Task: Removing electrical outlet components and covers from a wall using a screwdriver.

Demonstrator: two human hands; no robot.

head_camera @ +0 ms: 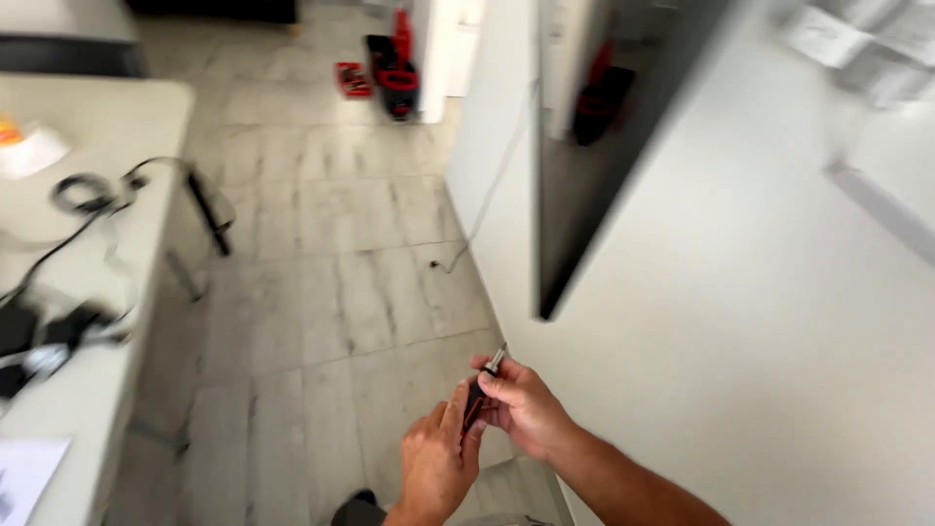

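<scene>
A person stood beside a white wall (740, 321) and worked a small black-and-red hand tool (474, 404) between both bare hands. The right hand (521, 404) was curled around the tool's body, fingers pressed together over it, with a short metal tip (496, 360) poking up past the knuckles. The left hand (435, 458) came in from below, thumb and forefinger pinching the tool's lower end. The tool itself sat in the joint grip, held out in front of the body, well above the pale tiled floor (321, 292).

Above and beyond the grip, a dark wall-mounted screen (594, 175) hung on the wall, a thin white cable (487, 195) trailing down below it to the floor. Far beyond the hands, red-and-black gear (394, 68) lay by a doorway. Off to the left of the grip stood a light table (107, 321) strewn with black cables (88, 195).

The work appeared to be at a preparing stage: adjusting or seating the tip rather than using it on anything. The next move would likely call for a firm twist or push between the two hands, keeping the small tip from slipping.
</scene>
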